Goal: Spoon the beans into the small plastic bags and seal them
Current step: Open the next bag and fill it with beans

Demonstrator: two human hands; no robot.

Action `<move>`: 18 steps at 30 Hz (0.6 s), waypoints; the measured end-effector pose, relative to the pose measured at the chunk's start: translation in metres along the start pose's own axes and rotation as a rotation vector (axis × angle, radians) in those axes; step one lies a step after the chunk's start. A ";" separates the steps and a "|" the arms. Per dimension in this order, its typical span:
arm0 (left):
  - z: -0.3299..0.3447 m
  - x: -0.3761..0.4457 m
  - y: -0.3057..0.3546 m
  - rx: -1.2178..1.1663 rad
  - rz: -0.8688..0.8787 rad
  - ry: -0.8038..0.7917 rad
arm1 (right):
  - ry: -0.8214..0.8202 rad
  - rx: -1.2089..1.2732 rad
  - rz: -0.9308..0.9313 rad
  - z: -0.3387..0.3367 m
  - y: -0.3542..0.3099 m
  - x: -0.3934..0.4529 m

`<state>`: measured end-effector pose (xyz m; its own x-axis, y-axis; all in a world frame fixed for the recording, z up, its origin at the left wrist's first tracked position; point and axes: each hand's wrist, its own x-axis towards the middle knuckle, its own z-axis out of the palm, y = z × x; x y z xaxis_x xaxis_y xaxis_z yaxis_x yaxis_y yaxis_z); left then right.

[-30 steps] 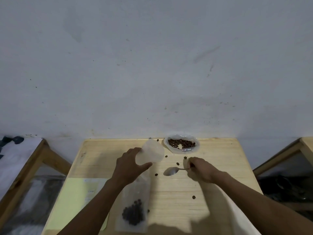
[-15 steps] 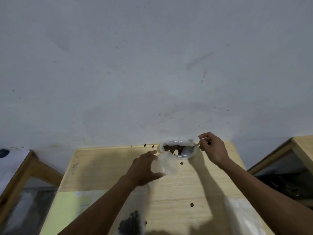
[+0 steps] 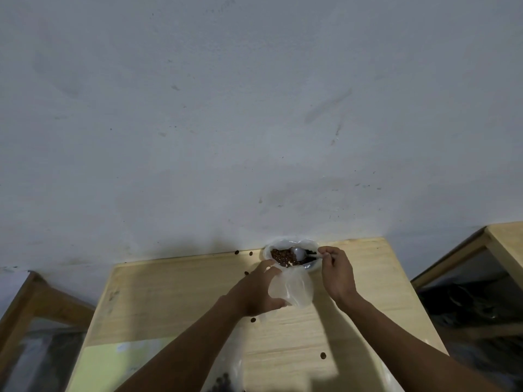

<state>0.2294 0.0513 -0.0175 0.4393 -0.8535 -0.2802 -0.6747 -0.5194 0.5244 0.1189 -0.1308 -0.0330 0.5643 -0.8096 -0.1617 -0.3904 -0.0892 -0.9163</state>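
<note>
The right hand (image 3: 338,271) is pinching the end of a spoon (image 3: 300,253) handle between thumb and fingertips, the grip closed on it, with the bowl of the spoon lying in the open bag of beans (image 3: 283,257) at the far edge of the wooden surface (image 3: 181,301). The left hand (image 3: 257,292) is curling its fingers and thumb round the mouth of a small clear plastic bag (image 3: 294,288), holding it just in front of the bean supply, nearly touching it.

To my eye she is loading the spoon. Doing it well looks like a matter of digging the bowl under the beans rather than skimming, lifting it level, and keeping the little bag's mouth spread wide and tucked right under the supply's rim, so the crossing is short. Loose beans (image 3: 323,355) are already lying scattered about the surface, which suggests heaped spoonfuls are rolling off; a modest load would likely spill less.

Nearer, at the bottom edge, another bag with beans in it (image 3: 223,379) is lying flat; whether it is sealed I cannot tell.
</note>
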 end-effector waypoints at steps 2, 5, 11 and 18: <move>0.001 0.000 0.001 0.003 0.024 0.003 | -0.004 0.050 0.077 0.006 0.000 0.001; 0.001 0.000 0.000 0.016 0.059 0.016 | -0.041 0.089 0.155 0.015 -0.003 0.001; 0.001 -0.004 -0.001 0.064 0.097 0.036 | -0.029 0.178 0.279 0.018 -0.001 0.003; -0.002 -0.020 -0.004 0.057 0.086 0.141 | 0.008 0.284 0.286 -0.019 -0.006 -0.003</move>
<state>0.2248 0.0703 -0.0130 0.4545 -0.8829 -0.1181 -0.7445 -0.4493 0.4938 0.1059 -0.1394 -0.0197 0.4561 -0.7832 -0.4227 -0.3132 0.3033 -0.9000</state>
